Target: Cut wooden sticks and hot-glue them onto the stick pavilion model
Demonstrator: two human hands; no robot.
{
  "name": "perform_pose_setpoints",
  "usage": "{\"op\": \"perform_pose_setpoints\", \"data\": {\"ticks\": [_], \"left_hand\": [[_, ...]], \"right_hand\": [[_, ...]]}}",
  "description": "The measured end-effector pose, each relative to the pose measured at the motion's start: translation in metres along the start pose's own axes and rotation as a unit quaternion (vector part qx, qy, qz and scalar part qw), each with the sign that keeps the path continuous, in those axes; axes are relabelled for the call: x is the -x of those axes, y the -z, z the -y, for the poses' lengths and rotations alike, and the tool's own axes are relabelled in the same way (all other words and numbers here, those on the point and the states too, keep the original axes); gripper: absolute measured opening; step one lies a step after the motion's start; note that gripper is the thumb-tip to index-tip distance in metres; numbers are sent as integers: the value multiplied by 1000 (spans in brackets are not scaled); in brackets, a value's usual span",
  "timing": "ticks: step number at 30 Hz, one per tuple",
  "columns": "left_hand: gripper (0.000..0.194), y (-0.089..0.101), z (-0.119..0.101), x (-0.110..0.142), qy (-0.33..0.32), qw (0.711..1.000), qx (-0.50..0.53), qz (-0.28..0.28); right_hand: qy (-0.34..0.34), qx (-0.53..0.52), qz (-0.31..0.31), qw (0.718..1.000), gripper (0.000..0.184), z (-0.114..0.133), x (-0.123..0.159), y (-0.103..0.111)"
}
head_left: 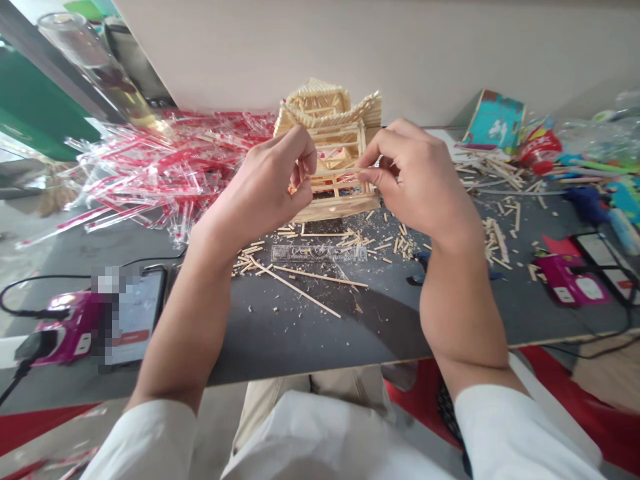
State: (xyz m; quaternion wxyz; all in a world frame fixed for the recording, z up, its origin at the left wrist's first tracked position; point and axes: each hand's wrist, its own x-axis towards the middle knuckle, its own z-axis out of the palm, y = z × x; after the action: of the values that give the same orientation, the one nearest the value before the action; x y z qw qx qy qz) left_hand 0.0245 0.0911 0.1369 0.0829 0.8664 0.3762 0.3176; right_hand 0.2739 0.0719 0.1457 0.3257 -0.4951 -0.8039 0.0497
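Observation:
A small model house [345,120] built of thin wooden sticks stands towards the back of the table, with a slatted, upswept roof and an open frame front. My left hand [273,177] is at the left side of its front, fingers curled and closed; what they hold, if anything, is hidden. On the right side, my right hand [417,173] pinches the end of a thin wooden stick between thumb and forefinger, close against the frame. Below the house lie a clear plastic ruler [320,253], two long loose sticks [300,290] and many short cut pieces.
A heap of red and clear plastic packets [165,160] fills the back left, beside a clear bottle [100,67]. Phones and purple power blocks [573,280] with cables lie on both sides. Back right are a turquoise box [495,120], a red wrapper and stick scraps.

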Motion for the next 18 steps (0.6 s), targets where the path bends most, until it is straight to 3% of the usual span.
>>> {"op": "perform_pose_setpoints", "data": {"ticks": [7,13,18], "left_hand": [[17,10,6,3,15,998,58,25],[16,25,14,8,29,998,62,5],[18,25,12,7,-24,999,20,-10]], "right_hand": [[-6,-3,-1,1000,16,1,1,1],[-13,-14,-2,1000,18,0,1,2],[-21,-24,7,999,14,0,1,3]]}}
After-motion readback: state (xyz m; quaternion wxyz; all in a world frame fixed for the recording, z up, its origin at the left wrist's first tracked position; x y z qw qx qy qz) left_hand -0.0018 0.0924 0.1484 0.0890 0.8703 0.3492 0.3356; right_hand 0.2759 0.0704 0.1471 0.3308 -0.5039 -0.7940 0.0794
